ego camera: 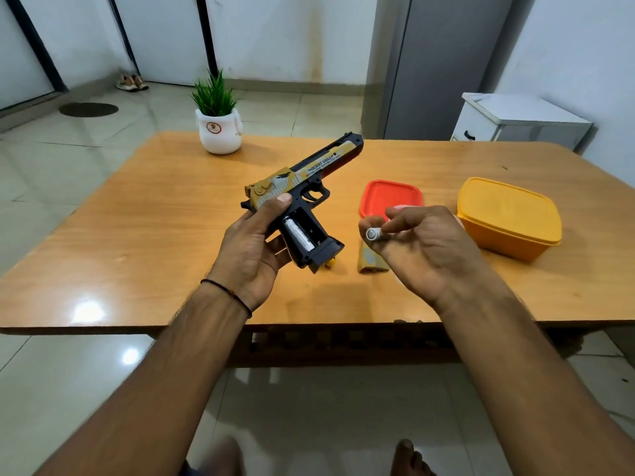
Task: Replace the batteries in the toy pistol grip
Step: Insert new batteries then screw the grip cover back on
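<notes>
Grips tan-and-black toy pistol (330, 160) in left hand (254, 250) just above the wooden surface (137, 235), muzzle pointing away, fingers curled round the frame. Shows open grip bay, one silver battery (299, 234) seated. Pinches second battery (372, 233) between right hand (424, 250) fingers, end-on, body hidden. Half hides tan cover (368, 262); small yellow item (330, 263) below grip, unidentifiable. Beyond: red lid (390, 197), yellow container (508, 218), potted plant (218, 127), tiled floor (51, 159), white cabinet (515, 118).

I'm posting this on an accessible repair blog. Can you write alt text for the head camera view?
A person's left hand holds a toy pistol over a wooden table, its grip compartment open with one battery seated inside, while the right hand pinches a second battery. A red lid, a yellow container and a potted plant sit on the table.
</notes>
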